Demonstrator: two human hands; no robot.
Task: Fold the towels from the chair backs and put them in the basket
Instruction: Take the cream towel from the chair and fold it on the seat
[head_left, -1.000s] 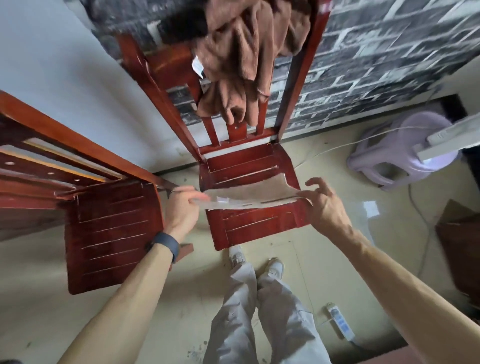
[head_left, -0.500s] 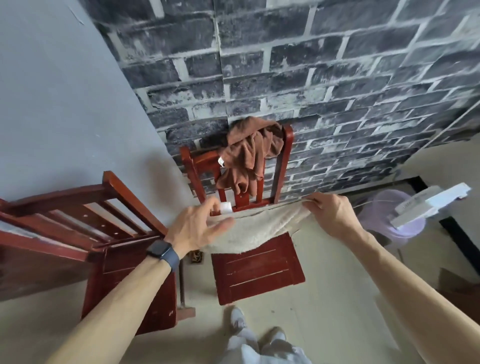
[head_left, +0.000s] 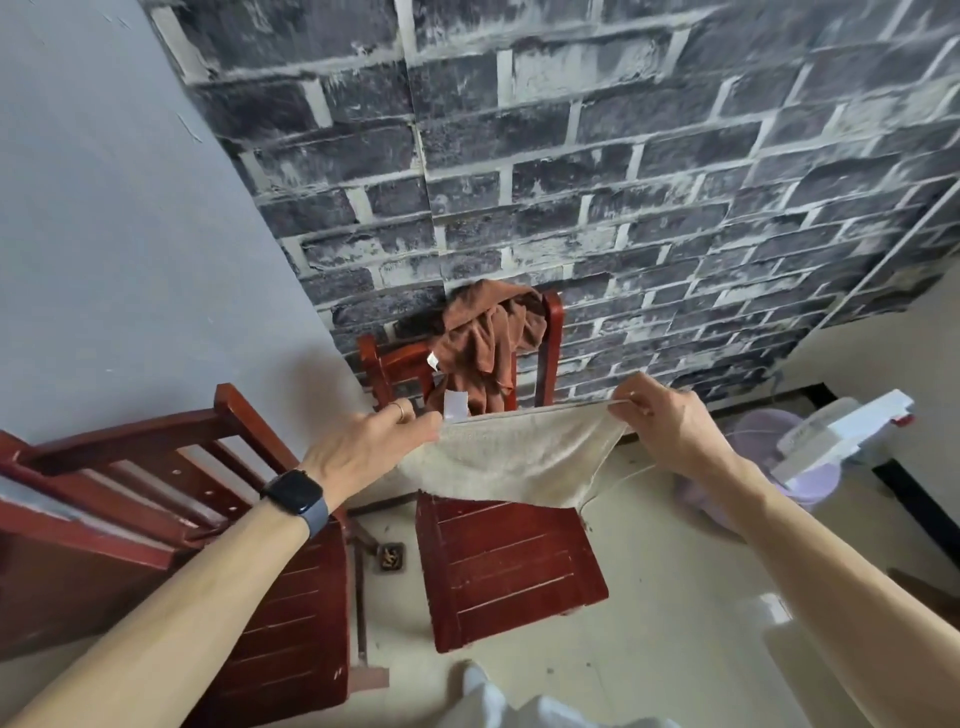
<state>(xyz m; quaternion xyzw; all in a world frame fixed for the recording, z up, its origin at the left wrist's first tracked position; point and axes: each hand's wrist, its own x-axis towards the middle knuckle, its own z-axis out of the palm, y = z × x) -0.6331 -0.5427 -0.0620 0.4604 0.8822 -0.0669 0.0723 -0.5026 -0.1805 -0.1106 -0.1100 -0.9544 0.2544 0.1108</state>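
Observation:
I hold a beige towel (head_left: 511, 457) stretched out in the air above the seat of the middle red chair (head_left: 509, 566). My left hand (head_left: 371, 452) pinches its left top corner, where a white label sticks up. My right hand (head_left: 660, 421) pinches the right top corner. The towel hangs in a shallow fold between them. A brown towel (head_left: 485, 343) lies bunched over the back of that same chair. A purple basket (head_left: 769, 467) stands on the floor at the right, partly behind my right arm.
A second red chair (head_left: 171, 499) stands at the left, close to the grey wall. A white device (head_left: 847, 436) lies across the purple basket. The dark brick wall is right behind the middle chair. A small floor drain (head_left: 389, 557) sits between the chairs.
Both hands have lifted the beige towel off the chair seat and up to chair-back height. The view tilted up toward the wall. My left hand's fingers have closed on the corner.

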